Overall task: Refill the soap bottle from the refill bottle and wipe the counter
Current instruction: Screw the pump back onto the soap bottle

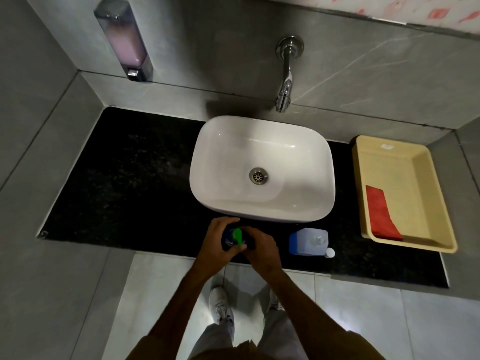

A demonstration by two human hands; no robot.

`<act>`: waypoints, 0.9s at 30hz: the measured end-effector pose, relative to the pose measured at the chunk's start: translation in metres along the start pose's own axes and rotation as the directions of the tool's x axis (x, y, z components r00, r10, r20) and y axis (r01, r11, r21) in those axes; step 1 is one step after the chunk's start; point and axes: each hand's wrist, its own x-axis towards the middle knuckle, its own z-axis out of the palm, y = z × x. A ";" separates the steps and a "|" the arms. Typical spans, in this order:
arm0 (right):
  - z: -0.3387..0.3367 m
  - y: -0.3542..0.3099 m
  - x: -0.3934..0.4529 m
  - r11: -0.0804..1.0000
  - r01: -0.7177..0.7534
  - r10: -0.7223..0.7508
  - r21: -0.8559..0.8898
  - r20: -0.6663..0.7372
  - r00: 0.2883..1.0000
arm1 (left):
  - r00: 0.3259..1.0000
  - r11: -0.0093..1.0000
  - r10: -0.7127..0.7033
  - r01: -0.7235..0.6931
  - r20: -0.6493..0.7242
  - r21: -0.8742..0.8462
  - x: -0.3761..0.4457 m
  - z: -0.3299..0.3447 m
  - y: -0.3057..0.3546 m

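A soap bottle (231, 236) with a blue body and a green pump head stands on the black counter (135, 178) just in front of the sink. My left hand (217, 242) wraps its left side and my right hand (259, 246) grips its right side near the pump. To the right stands the translucent refill bottle (307, 241) with a blue label, its mouth uncovered, and its white cap (330, 252) lies beside it. A red cloth (380, 215) lies in the yellow tray (420, 178) at the far right.
A white basin (262, 167) sits mid-counter under a chrome wall tap (285, 79). A wall-mounted dispenser (124, 40) with pink liquid hangs at the upper left. Grey tiled walls close in the counter on both sides. My shoes stand on the floor below.
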 end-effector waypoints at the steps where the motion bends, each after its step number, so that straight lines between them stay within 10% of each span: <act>1: 0.000 0.000 0.000 1.000 -0.001 0.001 0.004 0.001 1.000 | 0.999 1.000 -0.011 0.012 -0.042 0.013 0.001 0.002 0.002; 21: 0.002 0.000 -0.001 0.999 -0.012 0.012 0.047 0.002 1.000 | 0.997 0.994 0.010 -0.018 0.074 0.111 0.006 -0.010 0.002; 27: 0.003 -0.003 -0.002 0.999 -0.004 0.005 0.039 -0.018 1.000 | 0.971 0.973 -0.020 0.074 -0.239 0.218 -0.025 -0.001 0.010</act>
